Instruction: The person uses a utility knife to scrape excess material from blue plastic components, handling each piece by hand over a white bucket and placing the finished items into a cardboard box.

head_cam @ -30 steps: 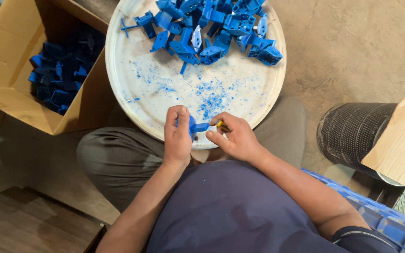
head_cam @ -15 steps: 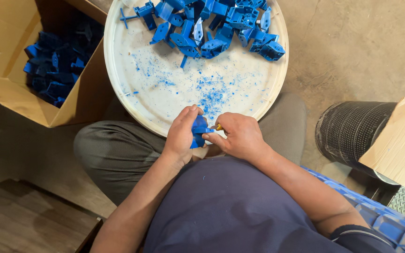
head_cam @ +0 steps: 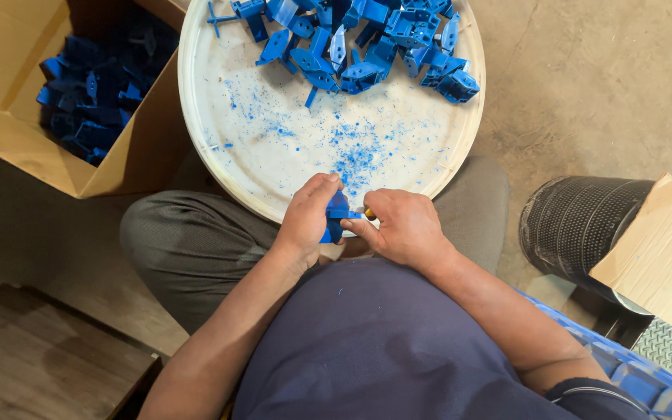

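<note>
Gripping blue part (head_cam: 336, 216): left hand (head_cam: 309, 222) | right hand (head_cam: 402, 229) clasps tool | tray rim (head_cam: 196, 155) near

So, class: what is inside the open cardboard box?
The cardboard box holds a heap of loose blue plastic parts. Its bottom, and any lower parts, are covered by the heap.

Even, soft daylight; sharp, faint shadows

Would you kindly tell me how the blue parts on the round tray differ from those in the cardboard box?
The blue parts on the tray lie spread along its far side in bright light; the blue parts in the box sit heaped together in shadow. The tray is round and white, the box square and brown. Both lots are blue plastic.
</note>
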